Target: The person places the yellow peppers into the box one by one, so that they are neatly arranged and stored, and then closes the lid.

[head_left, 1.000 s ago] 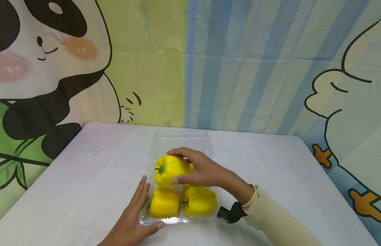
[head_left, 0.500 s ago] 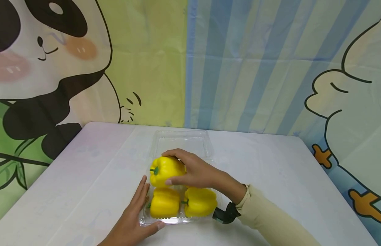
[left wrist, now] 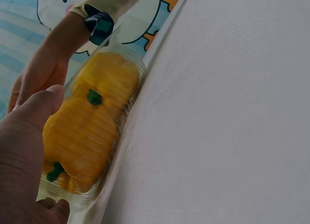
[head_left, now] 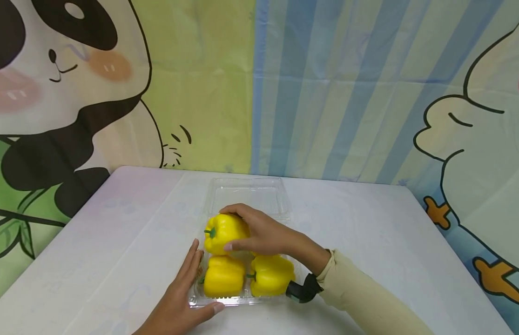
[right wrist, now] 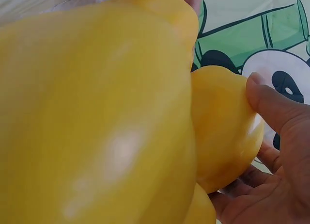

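A yellow bell pepper (head_left: 226, 232) with a green stem sits at the back left of a clear plastic clamshell box (head_left: 244, 301). My right hand (head_left: 265, 235) grips it from the right, thumb in front and fingers over the back. In front of it, two more yellow bell peppers lie side by side in the box, one left (head_left: 224, 278) and one right (head_left: 272, 275). A further bit of yellow shows beneath my right hand, mostly hidden. My left hand (head_left: 179, 295) rests at the box's front left corner, fingers straight along the side, thumb at the front edge.
The box's clear lid (head_left: 248, 195) lies folded back on the white table (head_left: 360, 223). A black wrist camera (head_left: 304, 288) hangs under the right wrist, close to the right front pepper. Behind the table hangs a printed cartoon curtain (head_left: 326, 83).
My right hand has moved slightly left and down with the bell pepper, bringing it over the box's back left. The left hand and the front peppers have stayed in place.
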A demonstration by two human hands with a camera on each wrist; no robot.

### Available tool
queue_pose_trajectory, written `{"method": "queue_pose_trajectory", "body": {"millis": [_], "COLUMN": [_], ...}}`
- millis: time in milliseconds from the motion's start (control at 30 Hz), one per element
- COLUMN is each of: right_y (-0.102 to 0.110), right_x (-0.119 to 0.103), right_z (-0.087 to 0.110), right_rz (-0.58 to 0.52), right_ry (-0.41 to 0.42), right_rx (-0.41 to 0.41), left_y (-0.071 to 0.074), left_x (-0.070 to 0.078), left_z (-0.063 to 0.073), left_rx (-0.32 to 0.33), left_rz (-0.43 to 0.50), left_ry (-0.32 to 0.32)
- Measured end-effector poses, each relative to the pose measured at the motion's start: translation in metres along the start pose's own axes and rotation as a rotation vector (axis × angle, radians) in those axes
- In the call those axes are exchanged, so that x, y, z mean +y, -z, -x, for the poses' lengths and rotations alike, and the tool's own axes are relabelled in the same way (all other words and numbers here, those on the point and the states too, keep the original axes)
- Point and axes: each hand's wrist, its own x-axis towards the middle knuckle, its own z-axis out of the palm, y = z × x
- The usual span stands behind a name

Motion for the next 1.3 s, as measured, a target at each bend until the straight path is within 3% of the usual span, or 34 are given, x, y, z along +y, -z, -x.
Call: {"method": "queue_pose_trajectory", "body": {"millis": [600,1300], "right_y": [-0.005,-0.0045], "right_x": [0.0064,0.0038], "right_z": [-0.0086,-0.0074], "right_rz": [0.074,0.152], "right_ry": [-0.114,-0.118], "right_rx": [-0.055,-0.122], "left_y": [-0.0009,-0.0006], "left_x": [-0.0023,-0.0021], "left_z": [0.0007,0.0011], "left_rx": [0.015,0.013], "left_rz": [-0.011,-0.011], "left_ry": [-0.022,-0.021]}}
